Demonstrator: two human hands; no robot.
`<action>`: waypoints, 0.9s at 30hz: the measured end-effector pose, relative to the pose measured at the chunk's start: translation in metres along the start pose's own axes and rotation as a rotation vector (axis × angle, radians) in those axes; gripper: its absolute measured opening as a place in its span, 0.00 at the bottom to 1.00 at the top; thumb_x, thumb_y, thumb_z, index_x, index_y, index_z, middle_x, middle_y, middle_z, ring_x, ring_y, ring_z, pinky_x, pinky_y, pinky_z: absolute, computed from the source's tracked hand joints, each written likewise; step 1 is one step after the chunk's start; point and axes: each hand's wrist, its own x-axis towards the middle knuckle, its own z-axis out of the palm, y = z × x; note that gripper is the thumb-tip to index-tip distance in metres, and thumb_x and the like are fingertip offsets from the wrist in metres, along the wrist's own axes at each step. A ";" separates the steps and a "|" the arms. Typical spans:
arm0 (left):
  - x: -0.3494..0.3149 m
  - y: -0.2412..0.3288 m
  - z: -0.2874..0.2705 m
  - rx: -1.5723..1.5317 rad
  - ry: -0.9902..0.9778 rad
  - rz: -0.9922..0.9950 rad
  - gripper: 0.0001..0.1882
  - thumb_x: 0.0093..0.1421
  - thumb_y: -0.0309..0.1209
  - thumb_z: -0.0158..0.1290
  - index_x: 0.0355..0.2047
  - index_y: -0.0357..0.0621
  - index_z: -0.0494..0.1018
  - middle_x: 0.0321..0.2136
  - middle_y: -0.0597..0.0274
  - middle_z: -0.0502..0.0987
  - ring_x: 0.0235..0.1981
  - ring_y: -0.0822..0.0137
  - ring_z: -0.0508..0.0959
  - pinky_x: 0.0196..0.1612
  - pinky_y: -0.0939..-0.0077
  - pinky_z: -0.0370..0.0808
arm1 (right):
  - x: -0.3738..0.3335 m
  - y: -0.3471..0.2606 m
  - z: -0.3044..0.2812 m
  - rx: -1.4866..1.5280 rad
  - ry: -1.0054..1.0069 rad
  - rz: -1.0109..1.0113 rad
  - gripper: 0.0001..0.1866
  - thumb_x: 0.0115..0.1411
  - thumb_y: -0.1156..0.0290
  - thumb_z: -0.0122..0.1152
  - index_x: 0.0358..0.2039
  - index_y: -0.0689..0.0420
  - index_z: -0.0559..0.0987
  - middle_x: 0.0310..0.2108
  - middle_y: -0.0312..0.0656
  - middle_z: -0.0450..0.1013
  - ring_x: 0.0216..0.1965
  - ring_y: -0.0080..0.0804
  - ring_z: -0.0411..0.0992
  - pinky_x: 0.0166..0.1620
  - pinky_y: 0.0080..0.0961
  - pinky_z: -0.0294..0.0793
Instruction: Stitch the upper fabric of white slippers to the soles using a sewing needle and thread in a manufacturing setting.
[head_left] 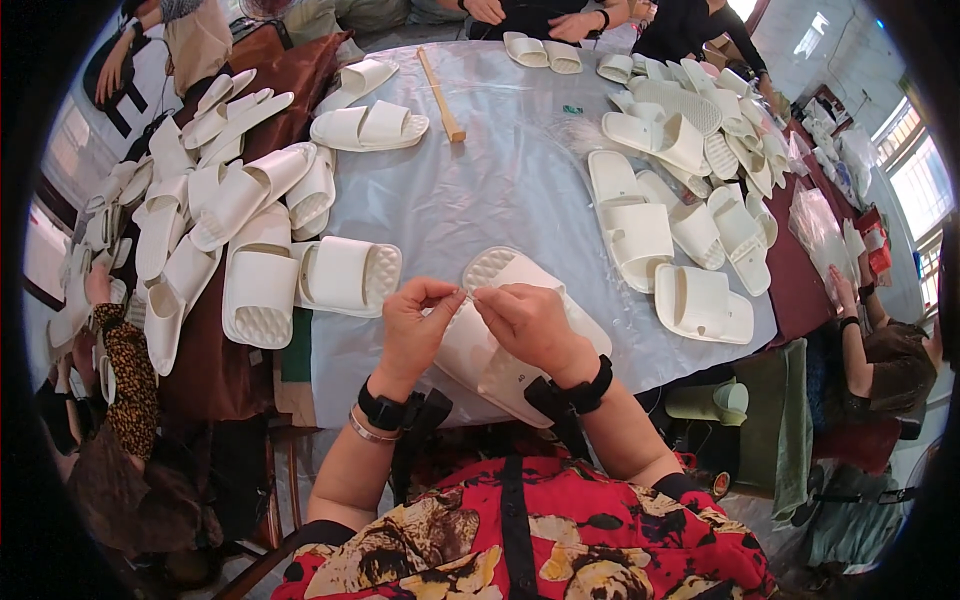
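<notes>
Left hand (418, 318) and right hand (530, 322) were pinched at the table's (490, 190) six o'clock, contents indiscernible; beneath, a dark marking (521, 378) was borne by a white slipper (506, 370).

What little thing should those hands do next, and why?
Perhaps ease the left hand and right hand slightly apart: they pinch close together over white slide sandals, and anything between them is too small to make out.
</notes>
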 end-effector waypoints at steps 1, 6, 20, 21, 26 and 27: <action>-0.001 0.001 0.000 0.050 0.015 0.026 0.04 0.55 0.22 0.59 0.30 0.37 0.76 0.28 0.65 0.78 0.29 0.78 0.75 0.35 0.84 0.73 | 0.000 0.000 0.000 0.001 -0.001 0.001 0.05 0.54 0.75 0.60 0.33 0.59 0.78 0.19 0.44 0.73 0.21 0.40 0.72 0.24 0.32 0.71; -0.002 0.005 0.002 0.182 0.052 0.115 0.04 0.53 0.23 0.61 0.28 0.37 0.77 0.26 0.66 0.77 0.29 0.77 0.74 0.35 0.82 0.72 | 0.001 -0.004 0.000 -0.041 -0.064 -0.001 0.04 0.53 0.74 0.60 0.30 0.58 0.77 0.18 0.42 0.71 0.20 0.40 0.72 0.23 0.33 0.70; -0.005 0.015 0.008 0.455 0.105 0.337 0.04 0.50 0.22 0.60 0.26 0.37 0.77 0.23 0.57 0.76 0.26 0.64 0.76 0.31 0.75 0.71 | 0.000 -0.008 0.005 -0.083 -0.080 0.013 0.07 0.55 0.70 0.57 0.23 0.57 0.72 0.16 0.42 0.69 0.19 0.40 0.72 0.22 0.36 0.69; -0.005 0.016 0.009 0.455 0.106 0.336 0.04 0.50 0.22 0.60 0.26 0.37 0.77 0.23 0.57 0.76 0.26 0.64 0.76 0.31 0.75 0.71 | 0.000 -0.009 0.005 -0.082 -0.083 0.019 0.07 0.55 0.70 0.56 0.22 0.57 0.72 0.16 0.42 0.69 0.20 0.40 0.72 0.23 0.36 0.70; -0.004 0.014 0.009 0.488 0.125 0.416 0.04 0.48 0.21 0.59 0.25 0.40 0.75 0.23 0.57 0.76 0.24 0.59 0.76 0.28 0.70 0.71 | 0.000 -0.010 0.006 -0.067 -0.079 0.031 0.06 0.55 0.72 0.57 0.23 0.58 0.73 0.17 0.43 0.70 0.20 0.41 0.72 0.23 0.35 0.69; -0.005 0.014 0.009 0.487 0.124 0.416 0.04 0.48 0.21 0.59 0.25 0.40 0.75 0.23 0.57 0.76 0.24 0.59 0.76 0.28 0.70 0.71 | 0.000 -0.009 0.006 -0.077 -0.078 0.036 0.07 0.56 0.70 0.56 0.22 0.57 0.72 0.17 0.42 0.70 0.21 0.40 0.72 0.23 0.36 0.70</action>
